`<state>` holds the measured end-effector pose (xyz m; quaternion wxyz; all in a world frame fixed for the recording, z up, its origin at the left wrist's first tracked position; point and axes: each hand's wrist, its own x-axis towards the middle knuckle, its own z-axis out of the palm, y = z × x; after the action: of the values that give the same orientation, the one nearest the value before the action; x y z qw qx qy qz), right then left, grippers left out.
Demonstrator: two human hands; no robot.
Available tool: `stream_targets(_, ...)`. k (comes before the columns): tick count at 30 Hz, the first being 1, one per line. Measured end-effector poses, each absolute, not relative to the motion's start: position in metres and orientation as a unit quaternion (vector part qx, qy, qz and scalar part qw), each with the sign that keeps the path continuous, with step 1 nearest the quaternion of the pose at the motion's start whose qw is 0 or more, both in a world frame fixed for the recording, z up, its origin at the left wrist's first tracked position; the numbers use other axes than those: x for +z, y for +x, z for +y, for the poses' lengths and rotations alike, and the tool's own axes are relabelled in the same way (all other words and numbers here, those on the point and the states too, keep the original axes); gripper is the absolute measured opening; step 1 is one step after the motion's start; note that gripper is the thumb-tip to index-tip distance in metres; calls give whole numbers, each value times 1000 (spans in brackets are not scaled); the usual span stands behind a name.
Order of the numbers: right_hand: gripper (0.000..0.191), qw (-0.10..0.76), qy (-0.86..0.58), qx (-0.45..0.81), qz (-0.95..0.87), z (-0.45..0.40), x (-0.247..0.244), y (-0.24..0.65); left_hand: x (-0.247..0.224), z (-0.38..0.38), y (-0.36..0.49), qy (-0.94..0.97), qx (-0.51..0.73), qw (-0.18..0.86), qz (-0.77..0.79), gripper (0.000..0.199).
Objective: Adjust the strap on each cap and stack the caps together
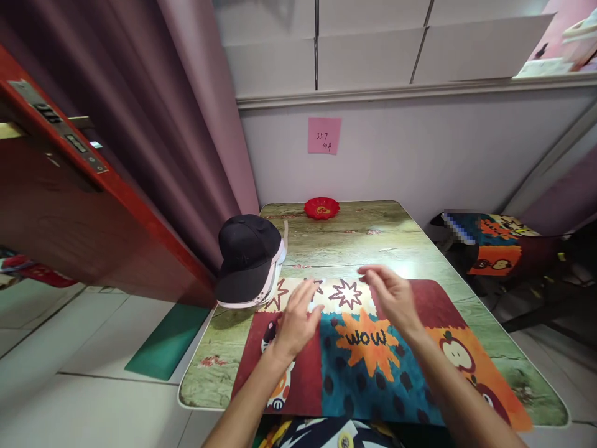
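Head-worn view faces forward and down; mat (pixel 373 361) near; wall (pixel 396 146) beyond.

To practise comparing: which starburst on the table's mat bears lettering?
The orange starburst on the blue panel reads WOW; the outlined starbursts on cream show no lettering.

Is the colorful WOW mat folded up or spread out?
Spread out: the mat lies flat on the table, and its WOW star shows.

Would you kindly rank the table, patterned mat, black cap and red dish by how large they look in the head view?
1. Table, counting its whole outline
2. Patterned mat
3. Black cap
4. Red dish
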<state>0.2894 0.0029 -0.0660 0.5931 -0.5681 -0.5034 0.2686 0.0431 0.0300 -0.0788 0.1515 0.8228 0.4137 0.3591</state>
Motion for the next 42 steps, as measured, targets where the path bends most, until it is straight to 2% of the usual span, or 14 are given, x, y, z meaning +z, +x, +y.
stream_targets(4, 44, 566, -571, 360, -473, 18, -105, 259, -124, 41, 59, 867, 228, 136, 422, 50)
stream_targets(8, 42, 535, -598, 335, -494, 24, -141, 243, -142, 45, 63, 872, 164, 123, 445, 53)
stream_targets(18, 31, 481, -615, 269, -564, 19, -151, 243, -137, 41, 57, 879, 150, 115, 437, 52)
stream_targets(28, 30, 469, -603, 285, -579, 17, -152, 242, -138, 40, 54, 872, 169, 141, 437, 55)
stream_targets(33, 42, 489, -582, 390, -520, 29, -135, 247, -113, 65, 60, 812, 244, 249, 468, 29)
stream_targets(36, 53, 530, -571, 443, -444, 50, -107, 252, -86, 90, 75, 743, 323, 328, 485, 23)
stream_targets(40, 63, 574, -581, 418, -398, 84, -57, 254, -42, 121, 103, 662, 425, 416, 457, 24)
stream_targets(42, 68, 585, -584, 394, -402, 97, -31, 256, -18, 132, 116, 627, 477, 442, 430, 31)
